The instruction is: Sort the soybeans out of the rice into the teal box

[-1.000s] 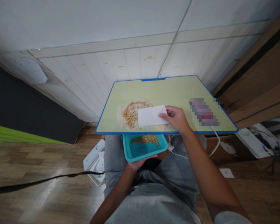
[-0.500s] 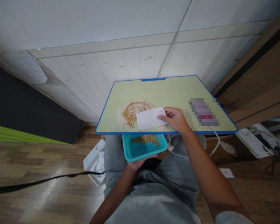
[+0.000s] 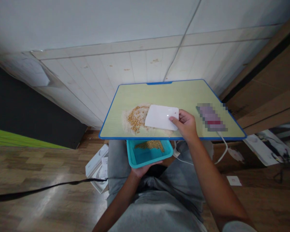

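Note:
My right hand (image 3: 186,125) pinches the right end of a flat white scraper (image 3: 161,116) between thumb and fingers. The scraper is above the table beside a pile of soybeans (image 3: 134,120) mixed with pale rice-like grains (image 3: 141,111), and covers part of it. Below the table's front edge, my left hand (image 3: 143,169) holds a turquoise plastic tub (image 3: 149,160) from underneath, its fingers mostly hidden. More soybeans (image 3: 151,145) lie inside at the tub's far side.
The small table (image 3: 178,91) has a green top and blue rim. A blurred-out device (image 3: 211,117) with a white cable (image 3: 224,146) lies on its right side. An open white box (image 3: 98,164) sits on the floor at left. Brown cardboard (image 3: 268,87) stands at right.
My right hand has moved the scraper right and slightly away from me, turning it and uncovering some of the pile. The left hand and tub have hardly moved.

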The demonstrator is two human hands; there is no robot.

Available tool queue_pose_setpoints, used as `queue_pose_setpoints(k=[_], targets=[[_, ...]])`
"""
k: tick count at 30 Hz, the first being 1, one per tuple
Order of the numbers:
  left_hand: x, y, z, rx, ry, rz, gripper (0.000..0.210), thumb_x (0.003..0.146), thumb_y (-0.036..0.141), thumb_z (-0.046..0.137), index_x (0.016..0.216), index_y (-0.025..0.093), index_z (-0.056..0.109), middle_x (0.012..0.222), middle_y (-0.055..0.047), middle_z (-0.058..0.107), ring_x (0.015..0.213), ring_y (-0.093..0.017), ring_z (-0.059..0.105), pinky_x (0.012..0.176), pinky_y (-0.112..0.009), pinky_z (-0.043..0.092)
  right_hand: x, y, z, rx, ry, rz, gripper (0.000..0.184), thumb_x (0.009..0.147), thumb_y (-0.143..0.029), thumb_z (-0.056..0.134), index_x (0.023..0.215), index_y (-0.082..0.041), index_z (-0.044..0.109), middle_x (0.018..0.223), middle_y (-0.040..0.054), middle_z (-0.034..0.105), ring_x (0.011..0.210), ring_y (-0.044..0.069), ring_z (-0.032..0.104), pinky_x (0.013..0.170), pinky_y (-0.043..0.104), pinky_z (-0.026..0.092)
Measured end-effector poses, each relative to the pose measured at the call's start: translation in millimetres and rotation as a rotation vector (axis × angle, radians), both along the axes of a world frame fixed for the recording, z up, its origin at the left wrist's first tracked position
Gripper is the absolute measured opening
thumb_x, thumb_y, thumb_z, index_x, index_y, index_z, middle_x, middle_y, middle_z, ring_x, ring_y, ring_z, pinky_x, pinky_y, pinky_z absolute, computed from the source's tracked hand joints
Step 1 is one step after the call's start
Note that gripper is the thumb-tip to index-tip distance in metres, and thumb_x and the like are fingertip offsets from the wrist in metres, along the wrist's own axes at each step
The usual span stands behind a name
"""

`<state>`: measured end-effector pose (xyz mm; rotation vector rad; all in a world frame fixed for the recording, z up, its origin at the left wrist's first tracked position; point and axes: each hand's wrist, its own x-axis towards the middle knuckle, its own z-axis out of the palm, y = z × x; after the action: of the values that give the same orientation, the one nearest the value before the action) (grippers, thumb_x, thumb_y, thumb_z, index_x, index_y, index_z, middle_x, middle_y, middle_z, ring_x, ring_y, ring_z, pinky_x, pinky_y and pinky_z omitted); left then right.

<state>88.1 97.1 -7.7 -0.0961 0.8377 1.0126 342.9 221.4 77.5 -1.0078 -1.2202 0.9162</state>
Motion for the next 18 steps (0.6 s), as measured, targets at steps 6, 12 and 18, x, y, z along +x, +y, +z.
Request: queue_pose_setpoints(k=[6,12,18], targets=[[1.9,3.3,9.0,0.006,-0.013,-0.038,0.091,0.122,0.090,0.022,0.150,0.033,0.088,0.180,-0.016,0.083,0.188,-0.056,0.054,0.151,-0.093,0.034,-25.3,-58.8,-5.6,0.006,-0.082,-0.236,0.041,0.095,-0.060,0.100,0.108,-0.031,0.075,0.092,0.0032,0.092,0.077,0.026,0.082,0.064,0.032,0.063],[2.3,2.6,2.1,0.006,-0.020,-0.054,0.097,0.121,0.092,0.016,0.157,0.032,0.083,0.186,-0.015,0.079,0.194,-0.050,0.047,0.155,-0.082,0.032,-60.7,-104.4,-19.2,-0.076,-0.125,-0.190,0.040,0.099,-0.058,0.096,0.108,-0.034,0.065,0.090,0.0025,0.095,0.070,0.026,0.084,0.064,0.034,0.067],[-0.1,-0.8,-1.1,0.025,-0.044,-0.008,0.081,0.122,0.082,0.030,0.149,0.034,0.089,0.172,-0.017,0.088,0.181,-0.058,0.063,0.152,-0.086,0.038,-69.9,-106.0,-24.3,-0.058,-0.191,-0.270,0.031,0.097,-0.052,0.091,0.106,-0.034,0.067,0.091,0.0031,0.096,0.073,0.028,0.090,0.065,0.035,0.070]])
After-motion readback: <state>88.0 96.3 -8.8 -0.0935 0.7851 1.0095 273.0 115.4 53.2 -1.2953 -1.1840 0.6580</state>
